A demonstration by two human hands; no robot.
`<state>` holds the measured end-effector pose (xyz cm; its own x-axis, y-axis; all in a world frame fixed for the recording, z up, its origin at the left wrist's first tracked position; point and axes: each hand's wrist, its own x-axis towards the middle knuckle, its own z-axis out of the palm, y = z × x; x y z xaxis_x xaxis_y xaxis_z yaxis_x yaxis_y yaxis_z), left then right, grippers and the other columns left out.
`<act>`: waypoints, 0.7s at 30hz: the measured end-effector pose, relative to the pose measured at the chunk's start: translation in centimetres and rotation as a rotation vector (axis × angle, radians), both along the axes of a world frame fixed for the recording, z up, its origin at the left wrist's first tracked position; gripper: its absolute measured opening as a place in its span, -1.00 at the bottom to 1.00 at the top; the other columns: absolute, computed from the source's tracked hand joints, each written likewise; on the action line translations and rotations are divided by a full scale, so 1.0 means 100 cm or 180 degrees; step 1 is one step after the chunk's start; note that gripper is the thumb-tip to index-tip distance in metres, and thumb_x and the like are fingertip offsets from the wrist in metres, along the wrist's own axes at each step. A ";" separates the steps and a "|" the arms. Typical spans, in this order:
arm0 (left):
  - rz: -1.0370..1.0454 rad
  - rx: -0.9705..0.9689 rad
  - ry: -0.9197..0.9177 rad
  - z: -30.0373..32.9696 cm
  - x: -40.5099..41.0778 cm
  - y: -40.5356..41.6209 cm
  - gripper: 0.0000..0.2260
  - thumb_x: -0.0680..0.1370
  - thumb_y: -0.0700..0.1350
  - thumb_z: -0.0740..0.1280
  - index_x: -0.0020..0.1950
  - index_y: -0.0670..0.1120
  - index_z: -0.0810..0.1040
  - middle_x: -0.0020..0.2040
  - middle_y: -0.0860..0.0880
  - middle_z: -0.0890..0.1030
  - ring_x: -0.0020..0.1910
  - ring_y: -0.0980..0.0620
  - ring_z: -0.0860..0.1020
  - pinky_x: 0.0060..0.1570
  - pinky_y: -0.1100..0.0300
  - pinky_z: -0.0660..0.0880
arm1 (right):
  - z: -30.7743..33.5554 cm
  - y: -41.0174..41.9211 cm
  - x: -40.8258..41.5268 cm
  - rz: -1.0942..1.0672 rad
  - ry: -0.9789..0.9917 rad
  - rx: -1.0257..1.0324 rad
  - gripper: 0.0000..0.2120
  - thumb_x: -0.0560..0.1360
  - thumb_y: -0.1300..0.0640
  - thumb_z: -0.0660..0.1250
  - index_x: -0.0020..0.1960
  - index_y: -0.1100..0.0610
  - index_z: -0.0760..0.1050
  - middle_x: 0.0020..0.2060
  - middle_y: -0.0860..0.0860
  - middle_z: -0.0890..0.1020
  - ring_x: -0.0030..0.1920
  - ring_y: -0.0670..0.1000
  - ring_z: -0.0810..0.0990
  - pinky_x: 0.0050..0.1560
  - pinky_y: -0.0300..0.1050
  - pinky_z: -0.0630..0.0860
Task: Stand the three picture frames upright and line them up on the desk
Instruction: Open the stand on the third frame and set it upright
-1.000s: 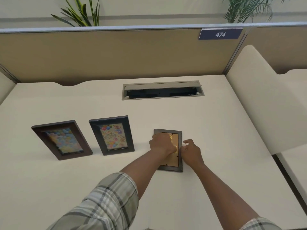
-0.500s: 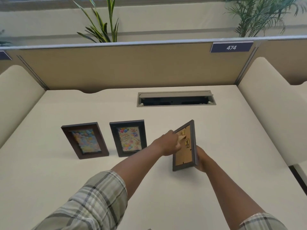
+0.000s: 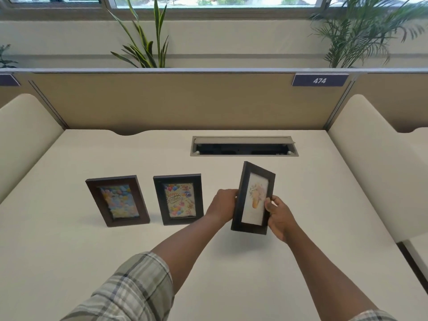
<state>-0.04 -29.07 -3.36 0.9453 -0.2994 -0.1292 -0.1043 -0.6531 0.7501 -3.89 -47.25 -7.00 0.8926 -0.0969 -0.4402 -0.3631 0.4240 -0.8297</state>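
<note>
Fingertips (image 3: 268, 203) of my right hand (image 3: 279, 216) pinch the right edge of the third frame (image 3: 253, 200), thumb on the front border, remaining fingers hidden behind. My left hand (image 3: 223, 205) clamps the opposite edge, fingers wrapped out of sight behind the backing. Frame is clear of the desk (image 3: 324, 205), tilted, picture side toward me.

Change noted: one second ago this frame lay face down with both hands on its back; half a second ago it was raised on edge, backing toward me. It has since been turned face-forward. Judgement: only setting it down beside the others remains.

Count: three frames. Two stand upright to the left, side by side but apart: the brown frame (image 3: 118, 201) and the birthday frame (image 3: 178, 199). One in hand. Two hands, both engaged. One open cable tray (image 3: 244, 147) lies beyond.
</note>
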 end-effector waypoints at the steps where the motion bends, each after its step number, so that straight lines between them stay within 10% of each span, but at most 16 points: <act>1: 0.0071 -0.0229 0.0182 -0.002 0.001 -0.001 -0.82 0.59 -0.10 0.30 0.03 -0.16 0.64 0.00 -0.13 0.68 -0.04 -0.11 0.66 -0.20 0.20 0.58 | -0.001 -0.002 -0.001 -0.0007 -0.0066 -0.0129 -0.83 0.63 0.17 0.18 0.17 0.16 0.47 0.08 0.11 0.67 0.05 0.08 0.67 -0.03 0.08 0.63; 9: 0.1168 -0.1814 0.1788 -0.014 0.009 -0.015 -0.70 0.62 -0.12 0.09 -0.05 -0.19 0.59 0.00 -0.23 0.67 -0.04 -0.18 0.65 -0.03 -0.05 0.58 | 0.002 -0.019 -0.008 0.0004 -0.0509 -0.1114 -0.77 0.59 0.17 0.26 0.23 0.15 0.42 0.09 0.06 0.66 0.09 0.01 0.66 -0.05 -0.07 0.65; 21: 0.1621 -0.2443 0.2001 -0.017 0.020 -0.021 -0.55 0.66 0.14 -0.04 0.12 -0.03 0.58 0.02 -0.09 0.68 -0.03 -0.06 0.63 -0.19 0.10 0.52 | -0.011 -0.020 0.001 0.0583 -0.0686 -0.2561 -0.76 0.58 0.04 0.29 0.21 0.08 0.41 0.12 0.00 0.62 0.10 0.00 0.61 -0.01 -0.14 0.61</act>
<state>1.95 -31.19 -5.04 0.8118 -0.1014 -0.5750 0.5839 0.1479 0.7983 -3.81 -49.26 -8.10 0.9811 -0.1533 -0.1179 -0.1680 -0.3743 -0.9120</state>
